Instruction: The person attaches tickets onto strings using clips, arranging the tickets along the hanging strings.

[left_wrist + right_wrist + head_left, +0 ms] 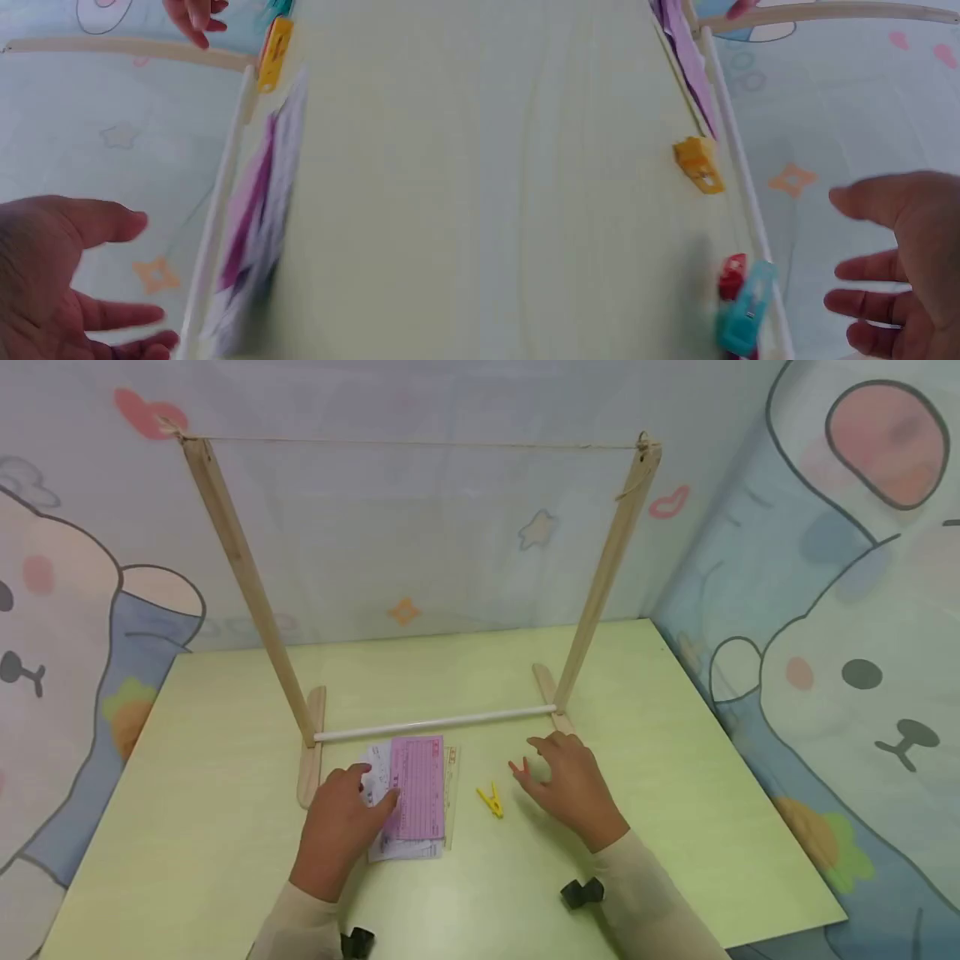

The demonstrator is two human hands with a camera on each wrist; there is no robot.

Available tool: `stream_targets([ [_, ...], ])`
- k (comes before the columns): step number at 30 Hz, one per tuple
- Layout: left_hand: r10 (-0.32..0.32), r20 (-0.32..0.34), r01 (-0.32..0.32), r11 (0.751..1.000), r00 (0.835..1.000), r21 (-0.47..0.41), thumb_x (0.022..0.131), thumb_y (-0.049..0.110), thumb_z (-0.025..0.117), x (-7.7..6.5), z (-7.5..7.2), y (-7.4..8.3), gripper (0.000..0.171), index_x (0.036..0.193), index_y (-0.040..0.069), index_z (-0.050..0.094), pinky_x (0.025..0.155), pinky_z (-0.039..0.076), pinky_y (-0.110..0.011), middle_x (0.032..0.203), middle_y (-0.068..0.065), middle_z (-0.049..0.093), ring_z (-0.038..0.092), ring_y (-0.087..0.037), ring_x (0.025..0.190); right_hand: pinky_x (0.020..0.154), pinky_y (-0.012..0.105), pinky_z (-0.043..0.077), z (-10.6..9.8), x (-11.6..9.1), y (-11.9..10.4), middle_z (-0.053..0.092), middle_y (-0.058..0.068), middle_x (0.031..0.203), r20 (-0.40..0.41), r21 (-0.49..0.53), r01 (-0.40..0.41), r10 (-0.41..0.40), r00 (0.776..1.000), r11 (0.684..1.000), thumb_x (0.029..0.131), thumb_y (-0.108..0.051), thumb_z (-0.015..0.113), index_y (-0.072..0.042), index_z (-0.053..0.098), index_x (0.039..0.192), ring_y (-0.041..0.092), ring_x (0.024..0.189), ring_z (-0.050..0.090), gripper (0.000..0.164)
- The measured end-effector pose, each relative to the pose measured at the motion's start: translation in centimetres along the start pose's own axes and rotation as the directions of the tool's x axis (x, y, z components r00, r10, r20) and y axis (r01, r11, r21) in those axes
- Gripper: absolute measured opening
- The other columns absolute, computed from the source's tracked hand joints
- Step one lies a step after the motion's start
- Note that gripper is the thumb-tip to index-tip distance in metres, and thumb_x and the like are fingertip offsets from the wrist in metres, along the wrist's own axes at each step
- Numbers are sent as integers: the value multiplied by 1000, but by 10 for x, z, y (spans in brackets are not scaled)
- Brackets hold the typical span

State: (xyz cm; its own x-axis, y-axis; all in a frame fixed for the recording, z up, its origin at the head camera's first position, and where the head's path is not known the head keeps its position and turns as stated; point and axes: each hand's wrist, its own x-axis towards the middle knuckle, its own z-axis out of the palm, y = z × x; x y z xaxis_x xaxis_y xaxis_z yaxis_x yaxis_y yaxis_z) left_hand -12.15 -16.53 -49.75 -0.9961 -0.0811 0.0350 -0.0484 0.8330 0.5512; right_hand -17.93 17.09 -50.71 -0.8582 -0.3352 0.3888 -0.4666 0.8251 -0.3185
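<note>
My left hand [333, 831] hovers at the left side of a small stack of paper slips, fingers spread and relaxed. Its thumb overlaps the pink slip [420, 789] in the head view. Under the pink slip lie white printed sheets [408, 850] and a yellowish slip [452, 777]. My right hand [577, 789], fingers apart and holding nothing, is over the table to the right of a yellow clothespin [492, 802]. A red clothespin [518, 768] shows by its thumb. In the right wrist view a teal clothespin [748, 307] lies beside the red one.
Behind the slips stands a wooden frame with a left post [240, 560], a right post [609, 560] and a string [412, 442] tied between their tops. A white rod [435, 724] joins the posts low down. Cartoon-printed cloth [450, 543] surrounds the pale table [187, 827].
</note>
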Motion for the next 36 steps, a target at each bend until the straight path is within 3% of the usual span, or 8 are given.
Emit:
stream_targets([
  [3, -102, 69, 102, 995, 992, 3, 88, 47, 76, 6, 16, 9, 69, 127, -8, 60, 76, 52, -51, 101, -20, 63, 61, -32, 85, 75, 52, 52, 10, 7, -3, 70, 11, 98, 4, -62, -72, 72, 997, 995, 89, -41, 80, -4, 76, 113, 34, 89, 64, 44],
  [5, -133, 79, 131, 991, 988, 21, 85, 48, 79, 9, 24, 13, 67, 115, -8, 60, 68, 50, -47, 93, -17, 60, 58, -29, 78, 72, 50, 51, 17, 12, -5, 68, 8, 87, 43, -108, -120, 125, 991, 987, 88, -46, 79, -8, 77, 97, 33, 83, 63, 39],
  [10, -157, 78, 158, 987, 984, -4, 82, 40, 86, 13, 34, 15, 54, 95, -1, 54, 55, 41, -38, 78, -11, 54, 53, -25, 66, 60, 41, 37, 31, 16, -6, 48, -1, 64, 117, -148, -144, 162, 980, 979, 90, -41, 79, -17, 54, 63, 23, 64, 49, 44],
  [15, -148, 65, 151, 988, 987, -44, 85, 30, 85, 8, 35, 12, 42, 88, 1, 55, 56, 37, -36, 77, -10, 52, 48, -23, 66, 59, 37, 29, 40, 13, -4, 43, -5, 62, 102, -108, -110, 121, 987, 988, 91, -33, 81, -20, 48, 62, 18, 60, 43, 46],
  [22, -134, -2, 134, 991, 991, -11, 81, 29, 88, 3, 32, 4, 50, 97, -7, 58, 61, 42, -41, 85, -14, 52, 50, -27, 71, 63, 38, 27, 45, 6, -2, 39, -7, 63, 77, -33, -112, 115, 990, 993, 88, -31, 84, -21, 43, 63, 15, 63, 40, 49],
  [29, -152, 50, 156, 983, 987, -94, 84, 22, 86, 6, 32, 0, 38, 96, -5, 62, 62, 43, -38, 82, -10, 59, 55, -23, 72, 63, 39, 26, 42, 5, -2, 40, -8, 64, 71, -10, -121, 122, 990, 993, 89, -31, 83, -21, 46, 64, 15, 63, 41, 46],
  [33, -154, 74, 161, 983, 985, -94, 87, 20, 82, 5, 31, 2, 28, 88, -1, 63, 60, 42, -36, 79, -9, 58, 54, -23, 70, 65, 39, 28, 43, 5, -1, 43, -8, 66, 77, -9, -132, 132, 988, 991, 89, -33, 83, -22, 51, 67, 15, 66, 42, 40],
  [36, -123, 53, 127, 989, 991, -74, 90, 16, 78, 4, 32, 3, 23, 82, 1, 64, 59, 40, -35, 76, -8, 56, 52, -23, 68, 66, 40, 30, 43, 4, 0, 44, -8, 67, 70, -5, -136, 136, 988, 991, 88, -33, 83, -22, 58, 71, 15, 66, 44, 33],
])
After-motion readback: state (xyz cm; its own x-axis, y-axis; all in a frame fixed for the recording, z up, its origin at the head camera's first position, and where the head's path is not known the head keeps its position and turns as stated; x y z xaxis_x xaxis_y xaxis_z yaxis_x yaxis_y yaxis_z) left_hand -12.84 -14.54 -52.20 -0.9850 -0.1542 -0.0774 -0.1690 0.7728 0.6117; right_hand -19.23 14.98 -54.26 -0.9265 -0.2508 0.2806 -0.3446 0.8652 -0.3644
